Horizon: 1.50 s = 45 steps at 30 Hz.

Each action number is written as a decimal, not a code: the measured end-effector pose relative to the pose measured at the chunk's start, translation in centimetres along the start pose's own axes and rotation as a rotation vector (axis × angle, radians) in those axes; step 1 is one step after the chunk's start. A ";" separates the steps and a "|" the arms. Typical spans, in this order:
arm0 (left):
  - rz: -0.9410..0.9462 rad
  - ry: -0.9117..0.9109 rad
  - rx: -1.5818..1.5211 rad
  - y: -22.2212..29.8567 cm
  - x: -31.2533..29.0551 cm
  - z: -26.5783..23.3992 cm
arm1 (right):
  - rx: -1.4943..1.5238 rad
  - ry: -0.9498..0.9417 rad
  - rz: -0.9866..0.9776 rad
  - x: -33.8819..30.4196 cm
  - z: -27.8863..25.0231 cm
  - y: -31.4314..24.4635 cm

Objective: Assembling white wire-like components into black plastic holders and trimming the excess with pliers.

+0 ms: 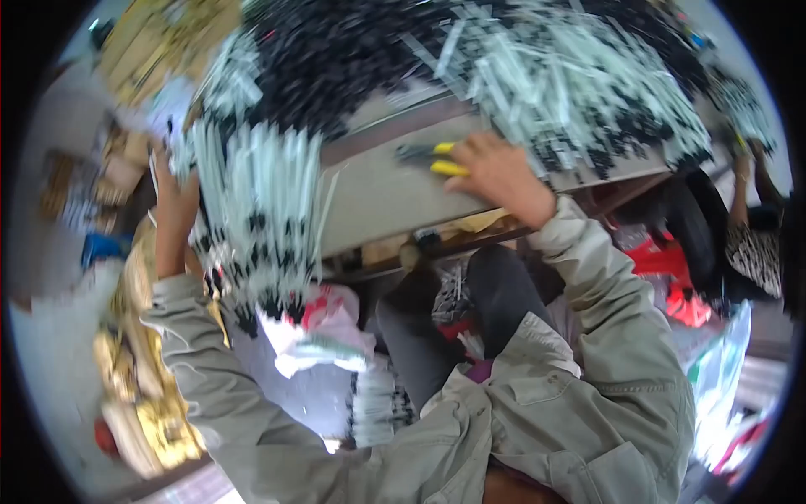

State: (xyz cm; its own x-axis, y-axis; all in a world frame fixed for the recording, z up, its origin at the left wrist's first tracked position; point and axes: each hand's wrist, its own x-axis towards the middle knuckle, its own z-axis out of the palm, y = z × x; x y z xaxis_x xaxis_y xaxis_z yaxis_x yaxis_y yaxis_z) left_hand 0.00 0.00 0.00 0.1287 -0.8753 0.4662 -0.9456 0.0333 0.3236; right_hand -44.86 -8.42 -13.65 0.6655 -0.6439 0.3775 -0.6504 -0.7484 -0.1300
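Note:
Pliers with grey jaws and yellow handles (449,168) are at the table's middle, jaws pointing left. My right hand (502,175) has its fingers closed over the handle ends. At the table's left edge, my left hand (175,202) is beside a thick row of pale, translucent strips (269,172) with black ends. Its fingers point away from me and are smeared by motion, so their grip is unclear. The strips hang over the near edge of the table (378,193).
A heap of black pieces (327,59) covers the far table. More pale strips (571,84) are piled at the right. Below lie a pink-and-white bag (323,323) and a bundle of strips (374,407). Another person's arm (740,189) shows at the far right; cartons (126,160) stand left.

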 end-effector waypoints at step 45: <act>0.530 -0.215 -0.167 31.0 -6.7 19.6 | 0.498 0.330 0.143 14.3 -10.9 19.3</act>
State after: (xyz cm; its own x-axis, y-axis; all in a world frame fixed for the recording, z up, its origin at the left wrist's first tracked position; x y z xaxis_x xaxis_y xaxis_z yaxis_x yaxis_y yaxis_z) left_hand -36.00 -2.54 -9.20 -0.4281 -0.7959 0.4280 -0.8022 0.5528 0.2257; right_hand -51.92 -30.36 -0.75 0.3838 -0.7202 0.5779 -0.4225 -0.6935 -0.5836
